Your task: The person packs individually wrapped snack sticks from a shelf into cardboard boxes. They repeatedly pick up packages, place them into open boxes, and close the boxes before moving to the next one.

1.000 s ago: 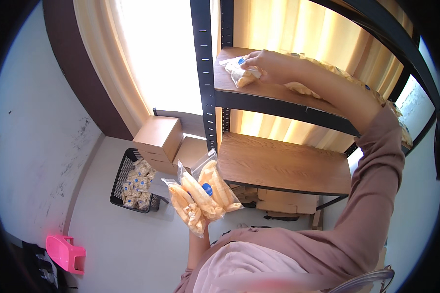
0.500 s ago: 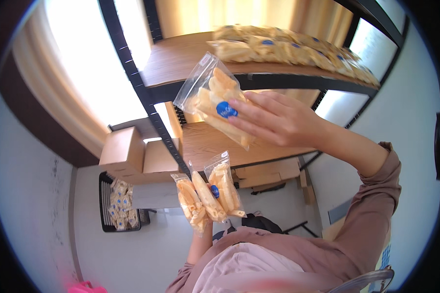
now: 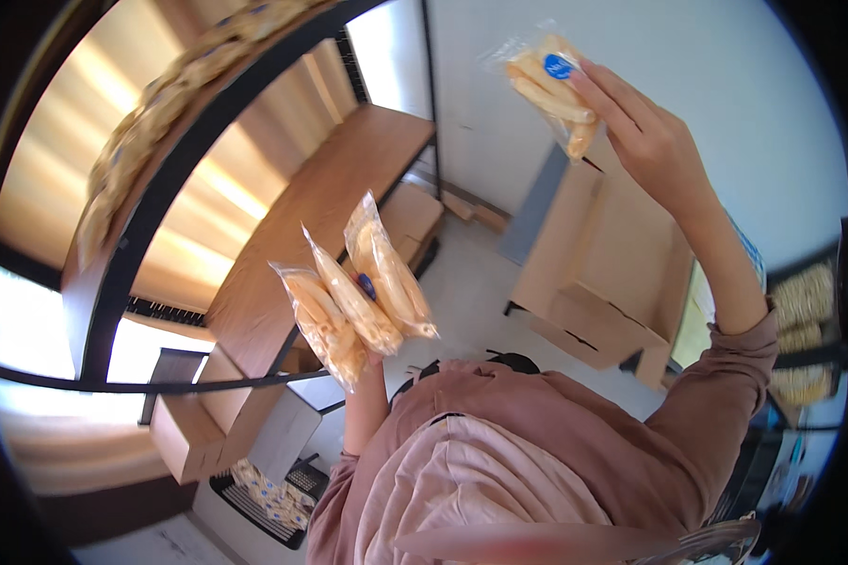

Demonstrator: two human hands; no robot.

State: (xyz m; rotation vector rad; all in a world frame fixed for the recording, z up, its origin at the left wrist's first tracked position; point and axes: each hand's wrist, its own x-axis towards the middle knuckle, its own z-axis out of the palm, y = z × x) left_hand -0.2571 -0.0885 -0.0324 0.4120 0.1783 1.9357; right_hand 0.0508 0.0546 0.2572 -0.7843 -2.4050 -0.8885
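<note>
My right hand point(image 3: 658, 155) is raised at the upper right, fingers closed on a clear plastic bag of pale yellow snack sticks point(image 3: 548, 94). A round blue sticker shows on that bag by the fingertips. Lower and left of centre, my left hand point(image 3: 375, 365) holds three similar snack bags point(image 3: 353, 306) upright, fanned side by side. Those bags hide most of its fingers. One of them carries a blue sticker, partly turned away.
A black-framed shelf with wooden boards point(image 3: 301, 221) stands at left, rows of snack bags point(image 3: 174, 89) on its upper board. A large open cardboard box point(image 3: 622, 254) is at right. At lower left are a smaller cardboard box point(image 3: 198, 438) and a black basket point(image 3: 297, 537) of bags.
My view has swung rightward, bringing in the large cardboard box. The right hand has carried its bag away from the shelf front toward the wall. The left hand keeps its three bags.
</note>
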